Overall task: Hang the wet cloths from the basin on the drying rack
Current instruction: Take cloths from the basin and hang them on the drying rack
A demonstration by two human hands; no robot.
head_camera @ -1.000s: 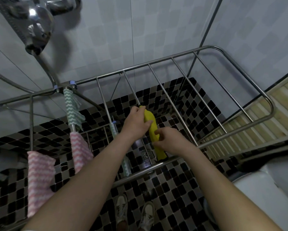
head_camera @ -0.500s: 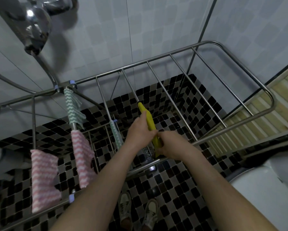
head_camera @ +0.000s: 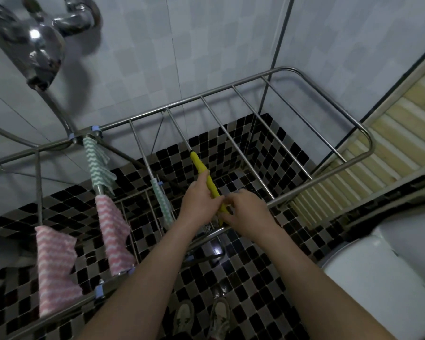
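Both hands' fingers [head_camera: 207,192] pinch the yellow cloth [head_camera: 206,176] (narrow, nubbly) draped along 1 steel rack bar [head_camera: 178,128].

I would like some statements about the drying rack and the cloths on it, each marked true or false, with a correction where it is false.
1. Both hands are on the yellow cloth. True: the left hand and the right hand hold it on a bar of the drying rack.
2. Two pink cloths hang on the rack. True: one pink cloth at far left, another pink cloth on the next bar.
3. The yellow cloth lies on the floor. False: it is draped along a rack bar.
4. The bars to the right of the yellow cloth are full of cloths. False: they are bare.
5. A green striped cloth hangs above the second pink one on the same bar. True.
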